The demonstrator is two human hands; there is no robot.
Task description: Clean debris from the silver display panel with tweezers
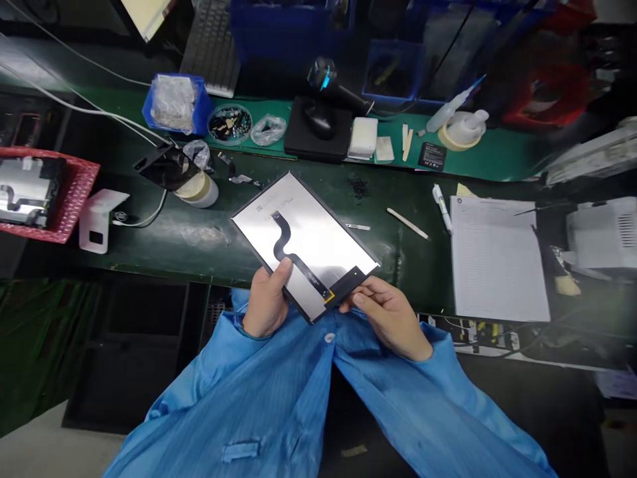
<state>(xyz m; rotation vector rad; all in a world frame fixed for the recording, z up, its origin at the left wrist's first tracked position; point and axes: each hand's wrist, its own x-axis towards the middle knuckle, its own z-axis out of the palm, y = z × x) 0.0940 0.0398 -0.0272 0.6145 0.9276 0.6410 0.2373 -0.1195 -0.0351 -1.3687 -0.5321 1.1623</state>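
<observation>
Dark table: left hand and right hand, fingers pinching the panel edges. Judged light, stiff, fragile; grip there, sparing cable.

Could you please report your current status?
Left hand gripping display panel, silver side up. Right hand at its near edge. Pale stick on bench to the right, clear of panel.

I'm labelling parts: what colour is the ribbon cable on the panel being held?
The ribbon cable is mostly black; the head view shows it.
</observation>
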